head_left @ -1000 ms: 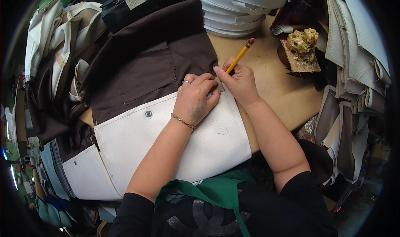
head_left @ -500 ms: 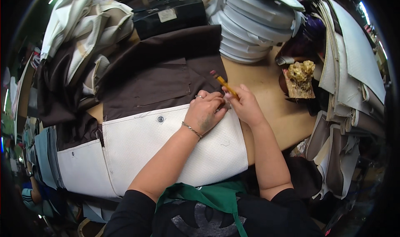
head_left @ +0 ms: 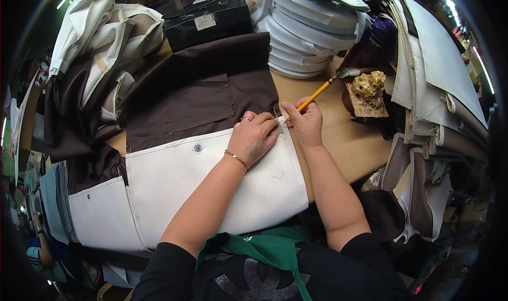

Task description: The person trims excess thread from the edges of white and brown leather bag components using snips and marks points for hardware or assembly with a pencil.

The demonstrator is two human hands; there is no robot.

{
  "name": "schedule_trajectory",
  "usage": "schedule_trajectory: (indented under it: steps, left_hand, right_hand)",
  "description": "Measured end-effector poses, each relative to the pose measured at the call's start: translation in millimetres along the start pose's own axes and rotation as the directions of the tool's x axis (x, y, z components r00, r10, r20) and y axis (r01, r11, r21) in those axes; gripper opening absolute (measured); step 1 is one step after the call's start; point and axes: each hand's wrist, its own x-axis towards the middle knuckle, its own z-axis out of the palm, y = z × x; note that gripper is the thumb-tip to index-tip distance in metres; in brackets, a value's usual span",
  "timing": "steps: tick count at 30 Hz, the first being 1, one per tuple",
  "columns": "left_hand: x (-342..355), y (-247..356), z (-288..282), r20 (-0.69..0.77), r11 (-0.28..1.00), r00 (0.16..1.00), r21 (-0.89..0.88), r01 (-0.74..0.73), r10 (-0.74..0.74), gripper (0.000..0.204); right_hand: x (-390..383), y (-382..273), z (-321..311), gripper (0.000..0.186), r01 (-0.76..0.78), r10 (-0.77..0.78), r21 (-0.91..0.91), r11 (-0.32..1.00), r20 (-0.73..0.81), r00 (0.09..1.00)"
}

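My left hand (head_left: 256, 137) presses at the top right corner of a white quilted fabric panel (head_left: 201, 190), its fingers curled over a small piece that is too hidden to make out. The panel joins dark brown cloth (head_left: 185, 84) with a sewn pocket outline and carries a small round metal fitting (head_left: 197, 148). Just right of those fingers, my right hand (head_left: 304, 118) grips a yellow pencil (head_left: 318, 92), its tip down at the panel's corner and its eraser end up to the right.
Around the tan tabletop (head_left: 344, 142) are heaped cream and brown pieces (head_left: 100, 47), a black case (head_left: 206, 20), white rolls (head_left: 309, 31), a yellowish lump on a board (head_left: 368, 97) and stacked panels (head_left: 428, 73). A co-worker's arm (head_left: 42, 248) shows at lower left.
The whole view has shifted, showing more behind the table. My right hand turned the pencil up and back, and it slants rightward again at the corner. My left hand stays pressed there.
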Motion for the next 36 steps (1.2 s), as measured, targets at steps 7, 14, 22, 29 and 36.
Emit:
schedule_trajectory:
  steps: [7,14,22,29,36]
  left_hand:
    - [1,0,1,0.005,1.000,1.000,-0.018,0.008,-0.008,0.020]
    - [1,-1,-1,0.009,0.998,1.000,-0.057,0.020,-0.020,0.020]
    - [2,-1,0,-0.001,0.998,1.000,-0.065,0.016,-0.016,0.020]
    - [2,-4,2,-0.026,0.999,1.000,-0.042,-0.001,0.000,0.018]
    - [2,-2,1,-0.014,0.999,1.000,-0.045,0.008,-0.009,0.020]
  right_hand:
    - [1,4,0,0.032,-0.030,0.032,-0.052,0.998,0.053,0.998]
    - [0,1,3,0.030,-0.051,0.063,-0.147,0.988,0.075,0.995]
    - [1,9,0,0.027,0.045,-0.043,-0.192,0.980,0.015,0.999]
    - [-1,4,5,0.026,0.152,-0.145,-0.322,0.934,0.044,0.988]
    - [-4,-7,6,0.021,0.063,-0.056,-0.226,0.972,0.037,0.998]
